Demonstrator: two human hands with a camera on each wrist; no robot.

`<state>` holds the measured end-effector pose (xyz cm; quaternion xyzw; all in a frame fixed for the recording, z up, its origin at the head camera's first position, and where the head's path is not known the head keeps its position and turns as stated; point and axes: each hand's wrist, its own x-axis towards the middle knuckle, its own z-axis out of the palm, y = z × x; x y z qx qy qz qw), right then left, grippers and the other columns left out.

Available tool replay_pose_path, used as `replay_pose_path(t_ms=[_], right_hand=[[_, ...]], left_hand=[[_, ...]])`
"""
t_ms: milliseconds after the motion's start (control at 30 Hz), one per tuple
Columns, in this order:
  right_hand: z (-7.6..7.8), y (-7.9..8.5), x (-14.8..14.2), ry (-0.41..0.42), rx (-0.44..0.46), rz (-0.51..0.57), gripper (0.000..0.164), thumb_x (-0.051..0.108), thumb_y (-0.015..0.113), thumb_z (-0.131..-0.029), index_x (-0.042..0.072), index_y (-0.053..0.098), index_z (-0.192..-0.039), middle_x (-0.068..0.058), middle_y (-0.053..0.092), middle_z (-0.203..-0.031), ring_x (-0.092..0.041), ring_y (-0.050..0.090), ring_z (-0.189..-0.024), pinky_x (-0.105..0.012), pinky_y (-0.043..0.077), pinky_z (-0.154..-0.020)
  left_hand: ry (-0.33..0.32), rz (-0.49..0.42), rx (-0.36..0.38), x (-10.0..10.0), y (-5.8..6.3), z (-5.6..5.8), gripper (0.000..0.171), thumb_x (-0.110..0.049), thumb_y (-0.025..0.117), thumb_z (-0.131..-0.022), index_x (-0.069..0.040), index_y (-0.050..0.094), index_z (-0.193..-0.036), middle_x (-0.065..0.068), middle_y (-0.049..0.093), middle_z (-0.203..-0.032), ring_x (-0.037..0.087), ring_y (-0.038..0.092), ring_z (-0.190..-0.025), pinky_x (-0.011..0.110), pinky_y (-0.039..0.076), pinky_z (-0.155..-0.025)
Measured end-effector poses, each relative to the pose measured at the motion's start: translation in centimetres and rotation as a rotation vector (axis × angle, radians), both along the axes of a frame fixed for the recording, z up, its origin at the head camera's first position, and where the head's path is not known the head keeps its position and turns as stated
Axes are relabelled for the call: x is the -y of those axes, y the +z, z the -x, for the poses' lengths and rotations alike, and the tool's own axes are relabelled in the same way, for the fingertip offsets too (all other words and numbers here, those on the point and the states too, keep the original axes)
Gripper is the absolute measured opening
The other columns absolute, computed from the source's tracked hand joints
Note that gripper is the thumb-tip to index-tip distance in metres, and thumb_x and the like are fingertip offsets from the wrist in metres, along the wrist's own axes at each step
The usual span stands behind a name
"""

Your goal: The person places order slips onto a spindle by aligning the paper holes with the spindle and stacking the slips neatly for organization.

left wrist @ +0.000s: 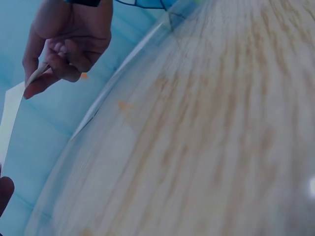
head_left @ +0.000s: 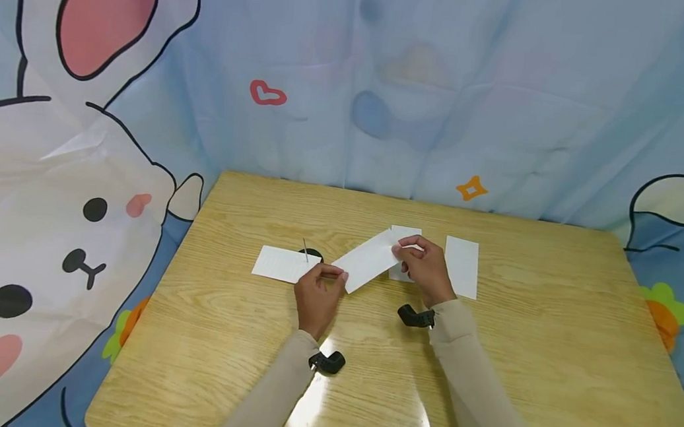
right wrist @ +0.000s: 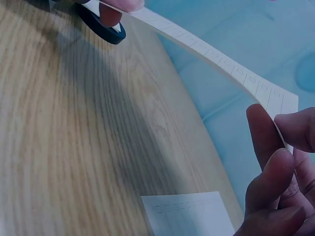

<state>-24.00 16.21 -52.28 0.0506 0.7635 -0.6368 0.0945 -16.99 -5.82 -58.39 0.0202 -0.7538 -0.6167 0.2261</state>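
A white printed paper slip (head_left: 368,262) is stretched at a slant between both hands, raised over the table. My left hand (head_left: 318,298) pinches its lower left end between thumb and fingers. At the upper right end, my right hand (head_left: 427,269) pinches it, the other fingers curled. Ruled lines show along the slip (right wrist: 221,61) in the right wrist view, where it bows slightly. Left of the hands stands a bill spike (head_left: 306,247) with a round black base (right wrist: 103,27). Another paper slip (head_left: 279,263) lies on it, with the metal spike rising at the slip's right end.
Two more white slips lie on the wooden table (head_left: 548,334): one (head_left: 406,232) partly behind my right hand, the other (head_left: 462,268) to its right. A blue cartoon curtain (head_left: 420,113) hangs along the table's far edge.
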Motion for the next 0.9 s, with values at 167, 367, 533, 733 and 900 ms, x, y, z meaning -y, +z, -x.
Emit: replay_pose_path(t_ms=[167,367,533,733,900], right_hand=[[-1.0,-0.4,-0.1,-0.006,0.011,0.014,0.022,0.023,0.072,-0.103,0.008,0.067,-0.118,0.013,0.073,-0.077,-0.02,0.059,-0.072,-0.035,0.047,-0.07],[-1.7,-0.7,0.0,-0.008,0.023,0.066,0.016,0.021,0.072,-0.103,0.01,0.067,-0.114,0.012,0.073,-0.076,-0.017,0.06,-0.071,-0.035,0.049,-0.072],[-2.3,-0.7,0.0,-0.002,0.033,0.088,0.013,0.02,0.072,-0.103,0.012,0.067,-0.112,0.014,0.074,-0.074,-0.016,0.063,-0.071,-0.03,0.043,-0.063],[-2.6,-0.4,0.3,0.011,0.038,0.113,0.013,0.021,0.073,-0.101,0.013,0.066,-0.11,0.014,0.073,-0.073,-0.015,0.063,-0.072,-0.029,0.041,-0.061],[-2.9,0.1,0.6,0.037,-0.031,0.089,0.017,0.019,0.074,-0.101,0.009,0.066,-0.112,0.013,0.074,-0.078,-0.015,0.06,-0.07,-0.031,0.043,-0.061]], left_hand=[[-0.025,-0.093,-0.023,0.3,0.1,-0.3,0.007,-0.015,0.084,-0.093,-0.014,0.079,-0.098,0.009,0.079,-0.091,0.005,0.03,-0.044,0.023,0.025,-0.042],[-0.051,-0.168,-0.03,0.8,0.2,-0.4,0.009,-0.014,0.085,-0.092,-0.011,0.08,-0.098,0.014,0.078,-0.09,0.005,0.032,-0.045,0.02,0.025,-0.043],[-0.077,-0.216,-0.027,1.0,0.6,-0.6,0.009,-0.01,0.085,-0.091,-0.006,0.08,-0.097,0.02,0.075,-0.087,0.002,0.034,-0.044,0.018,0.026,-0.043],[-0.096,-0.215,-0.013,1.3,1.8,-1.1,0.008,-0.011,0.084,-0.092,-0.006,0.081,-0.098,0.023,0.06,-0.066,0.002,0.037,-0.045,0.018,0.029,-0.045],[-0.114,-0.183,-0.003,2.1,3.1,-1.4,0.007,-0.011,0.084,-0.093,-0.007,0.082,-0.098,0.022,0.056,-0.061,0.003,0.038,-0.046,0.019,0.032,-0.048]])
